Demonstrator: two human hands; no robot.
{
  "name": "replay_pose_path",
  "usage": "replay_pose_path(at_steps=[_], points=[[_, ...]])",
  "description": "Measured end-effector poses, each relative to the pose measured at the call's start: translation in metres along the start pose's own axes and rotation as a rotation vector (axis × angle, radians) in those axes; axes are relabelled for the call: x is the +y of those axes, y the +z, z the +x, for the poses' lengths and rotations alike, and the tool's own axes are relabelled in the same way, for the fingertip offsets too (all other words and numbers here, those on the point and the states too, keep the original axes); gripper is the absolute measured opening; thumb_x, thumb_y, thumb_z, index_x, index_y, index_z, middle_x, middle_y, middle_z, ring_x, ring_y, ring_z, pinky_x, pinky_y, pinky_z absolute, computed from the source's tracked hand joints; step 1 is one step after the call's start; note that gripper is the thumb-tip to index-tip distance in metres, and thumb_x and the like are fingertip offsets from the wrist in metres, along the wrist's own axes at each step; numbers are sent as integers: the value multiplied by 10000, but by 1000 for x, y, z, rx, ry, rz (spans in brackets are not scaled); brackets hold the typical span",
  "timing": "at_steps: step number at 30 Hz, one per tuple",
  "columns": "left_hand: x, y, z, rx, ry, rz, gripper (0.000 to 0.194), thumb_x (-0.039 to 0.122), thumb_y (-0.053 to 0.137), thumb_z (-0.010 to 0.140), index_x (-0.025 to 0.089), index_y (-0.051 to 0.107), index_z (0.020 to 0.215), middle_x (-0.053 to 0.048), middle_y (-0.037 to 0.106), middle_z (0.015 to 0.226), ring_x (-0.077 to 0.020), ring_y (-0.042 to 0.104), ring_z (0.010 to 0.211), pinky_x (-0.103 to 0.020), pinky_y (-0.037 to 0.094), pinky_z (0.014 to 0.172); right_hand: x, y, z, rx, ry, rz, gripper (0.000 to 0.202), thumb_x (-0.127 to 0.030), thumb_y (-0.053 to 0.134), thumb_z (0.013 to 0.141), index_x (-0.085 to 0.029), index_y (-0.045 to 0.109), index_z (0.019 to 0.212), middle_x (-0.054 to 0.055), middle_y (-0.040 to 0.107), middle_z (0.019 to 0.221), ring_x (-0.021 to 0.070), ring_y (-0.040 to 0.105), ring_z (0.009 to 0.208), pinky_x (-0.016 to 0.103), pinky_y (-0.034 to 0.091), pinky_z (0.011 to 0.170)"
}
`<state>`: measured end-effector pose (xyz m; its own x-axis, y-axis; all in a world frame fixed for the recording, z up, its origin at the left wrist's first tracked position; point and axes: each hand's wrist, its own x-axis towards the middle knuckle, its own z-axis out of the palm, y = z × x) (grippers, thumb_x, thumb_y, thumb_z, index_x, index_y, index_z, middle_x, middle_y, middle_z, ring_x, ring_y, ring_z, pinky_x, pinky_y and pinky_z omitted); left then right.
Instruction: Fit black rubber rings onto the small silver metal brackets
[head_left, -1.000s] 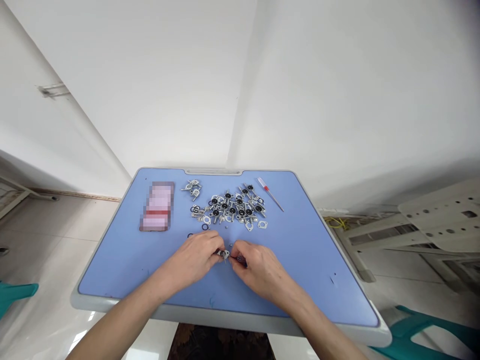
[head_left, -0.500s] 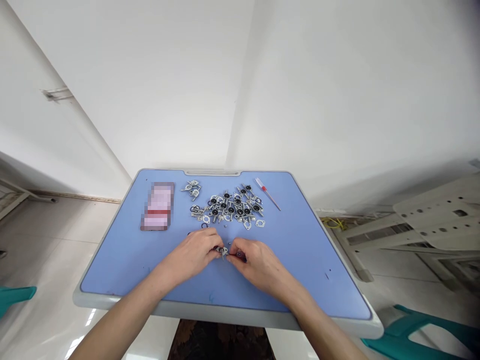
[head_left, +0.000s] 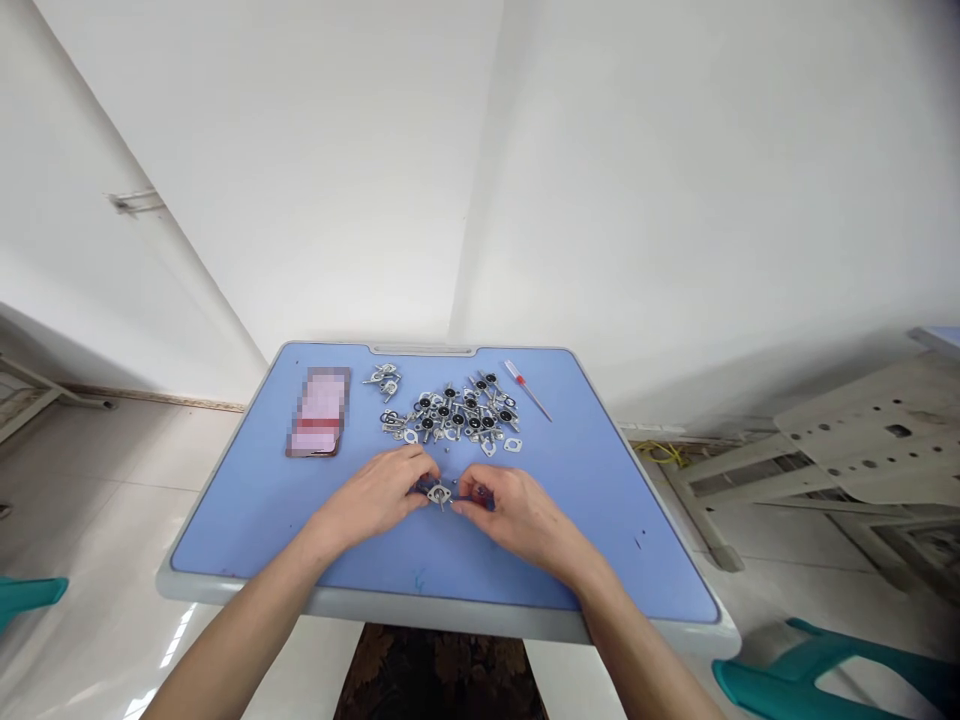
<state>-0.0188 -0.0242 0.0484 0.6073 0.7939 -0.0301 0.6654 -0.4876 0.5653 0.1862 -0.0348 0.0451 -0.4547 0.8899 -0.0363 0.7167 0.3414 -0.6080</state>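
Note:
Over the front middle of the blue table, my left hand (head_left: 381, 497) is closed on a small metal flanged part (head_left: 439, 494) with a round centre and a thin pin. Facing it from the right, my right hand (head_left: 511, 508) is closed round a screwdriver (head_left: 484, 497) with a dark see-through handle, mostly hidden by the fingers. Its thin shaft points left at the flanged part; whether the tip touches cannot be made out. Just beyond the hands lies a pile of metal parts with black discs (head_left: 458, 420), with flat oval plates (head_left: 513, 445) at its near side.
A phone (head_left: 319, 410) lies at the table's left. Several finished-looking metal flanged pieces (head_left: 386, 378) sit behind, left of the pile. Another screwdriver (head_left: 527, 390) with a red collar lies at the back right. A white wall (head_left: 360, 180) rises behind the table (head_left: 247, 520).
The flanged part has turned so its face shows more plainly between my hands. Both hands stay close together, and the whole view has shifted slightly.

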Motion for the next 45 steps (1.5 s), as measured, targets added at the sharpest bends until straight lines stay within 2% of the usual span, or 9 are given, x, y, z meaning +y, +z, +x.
replay_pose_path(at_steps=[5,11,15,18,21,27,40,45], points=[[-5,3,0,22,-5,46,157,75,495,803,175,579,889,-22,591,920,-166,547,851,-271,411,738,-3,6,-4,53,-129,-46,170,-297,552,844,-180,576,722,-15,598,629,103,492,539,223,323,518],[-5,5,2,17,-7,68,132,90,485,812,171,589,801,-17,602,849,-157,552,776,-264,400,690,0,23,-2,127,-264,-235,195,-238,490,865,-178,557,692,0,598,632,107,492,532,243,281,529],[-1,-1,-1,25,-19,80,142,118,508,806,186,604,886,-25,604,918,-174,560,833,-281,409,719,2,26,0,142,-264,-299,212,-188,449,865,-182,547,677,-1,582,614,110,487,518,255,252,516],[2,-6,-3,34,5,30,296,128,531,792,216,591,1068,-35,575,1034,-188,551,931,-296,420,776,3,27,0,142,-265,-298,204,-186,453,861,-184,546,679,0,586,619,113,492,522,256,251,517],[2,-6,-1,-11,47,-52,368,148,555,799,247,578,1153,-34,558,1034,-194,541,971,-299,428,801,4,26,-1,147,-258,-292,194,-193,461,860,-184,551,688,2,595,628,116,499,527,254,257,521],[-4,3,5,-17,66,-55,259,147,543,833,230,643,1057,-31,559,935,-185,550,909,-288,428,783,5,25,-2,158,-252,-298,187,-212,458,878,-182,564,727,1,609,643,118,514,541,257,261,523],[-6,10,9,25,21,-134,224,73,522,779,187,661,912,-29,603,895,-166,561,838,-275,441,759,3,28,-4,161,-279,-278,204,-197,433,900,-176,591,772,17,627,685,129,542,572,262,287,532],[-5,12,9,54,16,-135,185,84,537,769,186,654,870,-19,594,843,-155,553,786,-256,430,704,4,30,-4,137,-268,-256,187,-196,433,906,-181,587,802,12,629,698,123,531,558,256,299,524]])
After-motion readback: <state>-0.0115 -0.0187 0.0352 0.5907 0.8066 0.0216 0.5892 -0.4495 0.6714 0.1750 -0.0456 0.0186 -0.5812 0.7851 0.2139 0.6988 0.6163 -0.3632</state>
